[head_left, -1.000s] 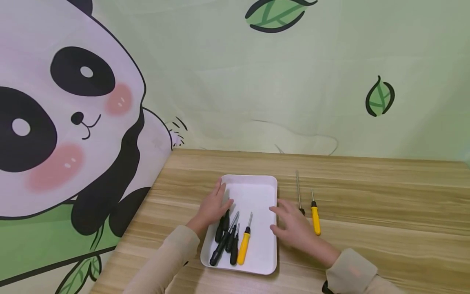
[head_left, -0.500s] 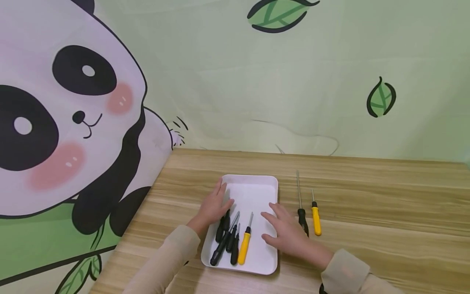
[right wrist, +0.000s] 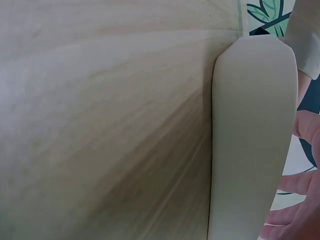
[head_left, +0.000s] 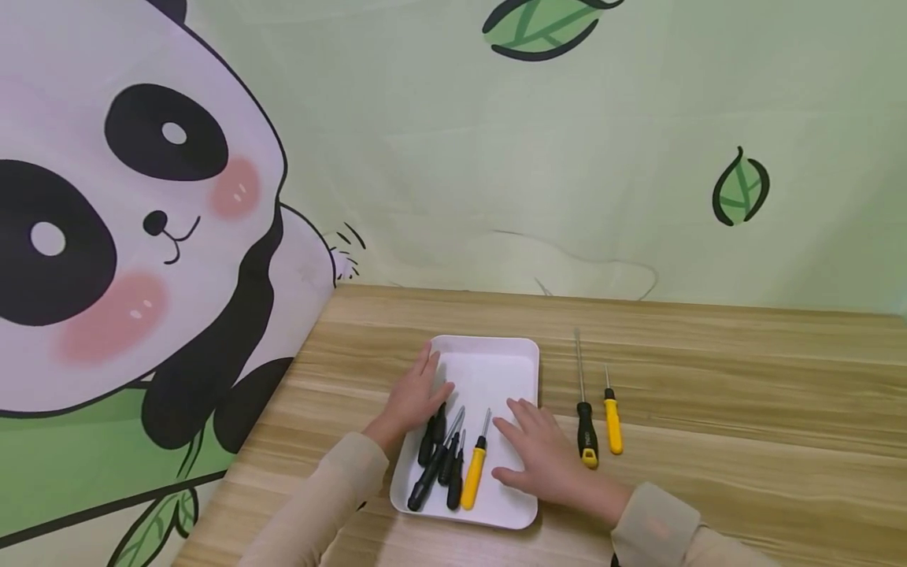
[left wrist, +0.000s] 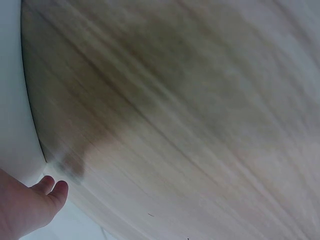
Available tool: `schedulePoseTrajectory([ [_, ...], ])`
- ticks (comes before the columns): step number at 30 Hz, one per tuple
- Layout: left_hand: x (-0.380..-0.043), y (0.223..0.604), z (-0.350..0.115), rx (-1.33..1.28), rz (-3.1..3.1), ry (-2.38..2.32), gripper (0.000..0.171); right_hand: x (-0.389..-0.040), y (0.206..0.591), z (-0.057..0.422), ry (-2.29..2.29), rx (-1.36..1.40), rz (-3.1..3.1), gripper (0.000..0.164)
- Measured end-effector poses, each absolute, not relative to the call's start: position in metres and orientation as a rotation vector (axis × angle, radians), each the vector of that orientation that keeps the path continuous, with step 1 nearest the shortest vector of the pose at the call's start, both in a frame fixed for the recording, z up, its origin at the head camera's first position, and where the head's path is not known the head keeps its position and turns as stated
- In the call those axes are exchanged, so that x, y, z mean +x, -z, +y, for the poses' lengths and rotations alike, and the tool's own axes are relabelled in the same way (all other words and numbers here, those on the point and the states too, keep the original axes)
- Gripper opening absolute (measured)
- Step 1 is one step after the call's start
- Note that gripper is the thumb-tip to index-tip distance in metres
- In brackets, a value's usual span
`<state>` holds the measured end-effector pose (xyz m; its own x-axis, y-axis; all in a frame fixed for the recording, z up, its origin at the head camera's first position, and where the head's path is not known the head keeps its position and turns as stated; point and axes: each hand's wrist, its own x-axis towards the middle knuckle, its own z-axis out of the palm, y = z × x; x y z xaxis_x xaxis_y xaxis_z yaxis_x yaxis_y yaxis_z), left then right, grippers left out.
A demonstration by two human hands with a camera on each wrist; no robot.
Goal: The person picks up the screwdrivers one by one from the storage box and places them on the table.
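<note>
A white rectangular tray [head_left: 489, 370] lies between the two hands. Several black-handled screwdrivers [head_left: 427, 482] and one yellow-handled screwdriver [head_left: 471, 479] are in its near half. My left hand [head_left: 411, 398] rests along the tray's left rim, fingers extended. My right hand [head_left: 540, 455] lies over the right rim with fingers spread above the tray floor, holding nothing. In the left wrist view the left hand [left wrist: 25, 210] shows at the lower corner beside the tray wall [left wrist: 17, 100]. The right wrist view shows fingers [right wrist: 300, 182] past the tray's outer wall [right wrist: 252, 135].
On the wooden table [head_left: 744, 386], right of the tray, lie a long black screwdriver with a yellow end [head_left: 586, 433] and a shorter yellow-handled screwdriver [head_left: 613, 424]. Behind the table hangs a green backdrop [head_left: 425, 157] printed with a panda and leaves.
My right hand has moved left from beside the right rim to over the tray, uncovering the long black screwdriver's handle. The left hand and tray stay put.
</note>
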<state>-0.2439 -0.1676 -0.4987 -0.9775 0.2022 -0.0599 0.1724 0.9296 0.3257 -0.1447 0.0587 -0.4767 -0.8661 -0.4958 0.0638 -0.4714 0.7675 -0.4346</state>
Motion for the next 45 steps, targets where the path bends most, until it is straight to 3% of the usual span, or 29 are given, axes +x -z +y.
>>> schedulePoseTrajectory([
  [15, -0.242, 0.497, -0.168, 0.314, 3.002, -0.495, 0.067, -0.140, 0.483, 0.044, 0.473, -0.901, 2.841, 0.074],
  [30, -0.243, 0.498, -0.169, 0.319, 2.999, -0.510, 0.067, -0.135, 0.484, 0.033, 0.452, -0.912, 2.861, 0.069],
  [45, -0.243, 0.497, -0.168, 0.313, 2.994, -0.512, 0.067, -0.133, 0.480, 0.027, 0.381, -0.981, 2.768, 0.079],
])
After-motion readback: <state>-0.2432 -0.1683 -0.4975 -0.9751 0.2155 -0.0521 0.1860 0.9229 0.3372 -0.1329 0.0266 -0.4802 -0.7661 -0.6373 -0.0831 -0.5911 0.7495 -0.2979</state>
